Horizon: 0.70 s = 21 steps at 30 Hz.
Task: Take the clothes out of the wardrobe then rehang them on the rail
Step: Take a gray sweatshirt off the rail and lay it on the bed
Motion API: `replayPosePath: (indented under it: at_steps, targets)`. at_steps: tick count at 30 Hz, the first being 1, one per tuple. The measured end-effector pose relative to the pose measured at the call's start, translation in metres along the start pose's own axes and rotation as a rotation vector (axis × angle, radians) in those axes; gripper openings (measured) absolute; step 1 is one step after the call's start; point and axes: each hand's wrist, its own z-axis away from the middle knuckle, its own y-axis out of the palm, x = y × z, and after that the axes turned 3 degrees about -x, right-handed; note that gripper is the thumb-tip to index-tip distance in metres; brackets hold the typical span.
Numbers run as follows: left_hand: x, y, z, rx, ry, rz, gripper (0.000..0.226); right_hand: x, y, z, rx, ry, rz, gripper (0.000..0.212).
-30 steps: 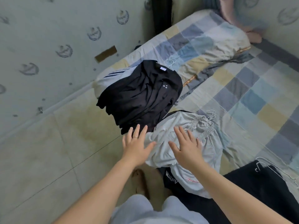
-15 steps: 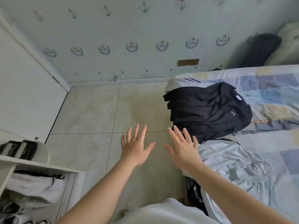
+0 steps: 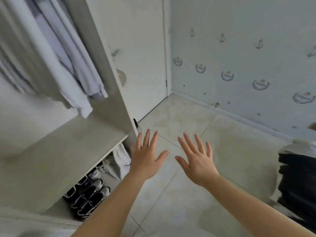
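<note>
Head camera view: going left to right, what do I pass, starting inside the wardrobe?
In order: pale hanging clothes → left hand → right hand → black garment at the right edge.

pale tiled floor [image 3: 222, 168] here, yellowish stains across it. light wallpaper [image 3: 239, 48] on the right, dotted with anchors and wreath emblems, with a skirting board [image 3: 239, 115] beneath. white panel [image 3: 145, 57] in the corner, possibly a door. the white wardrobe [image 3: 111, 86] stands left in soft, even light.
</note>
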Motion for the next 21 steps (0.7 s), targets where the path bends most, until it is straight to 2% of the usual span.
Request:
replayPosePath:
  at_steps: [5, 10, 16, 21]
  targets:
    - [0.078, -0.081, -0.005, -0.204, -0.156, -0.023, 0.082, 0.089, -0.015, -0.089, -0.049, -0.258, 0.023, 0.067]
    - [0.128, -0.171, -0.024, -0.450, -0.246, -0.042, 0.077, 0.169, -0.062, -0.163, -0.178, -0.497, -0.044, 0.066]
    - [0.160, -0.286, -0.055, -0.709, -0.247, -0.158, 0.077, 0.249, -0.141, -0.240, -0.381, -0.750, -0.098, 0.065]
    - [0.168, -0.381, -0.089, -0.857, -0.261, -0.269, 0.077, 0.303, -0.218, -0.303, -0.556, -0.908, -0.068, 0.067]
